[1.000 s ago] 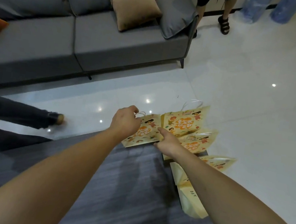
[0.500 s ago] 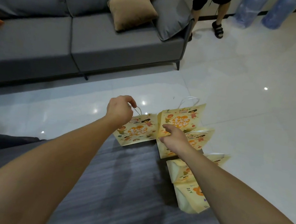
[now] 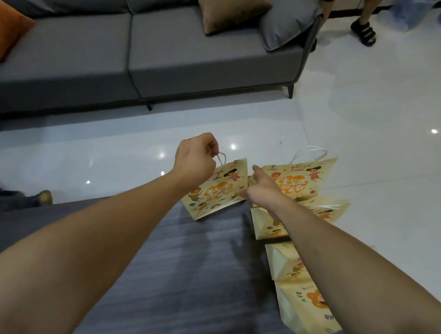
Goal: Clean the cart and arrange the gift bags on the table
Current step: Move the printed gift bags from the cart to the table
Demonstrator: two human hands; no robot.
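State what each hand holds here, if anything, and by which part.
The left hand pinches the white cord handle of the leftmost gift bag. The right hand grips nothing; its straight fingers rest at the bags' edges.

Five gift bags (image 3: 217, 191), three cushions (image 3: 231, 1), one sofa (image 3: 172, 56).

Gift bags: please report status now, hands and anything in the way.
Left hand pinches handle of leftmost gift bag. Right hand open, pointing, over the next bag. Bags fanned along table edge. Nothing blocking.

left hand (image 3: 195, 158): fingers curled, pinching | right hand (image 3: 259, 190): forefinger extended | both arms outstretched
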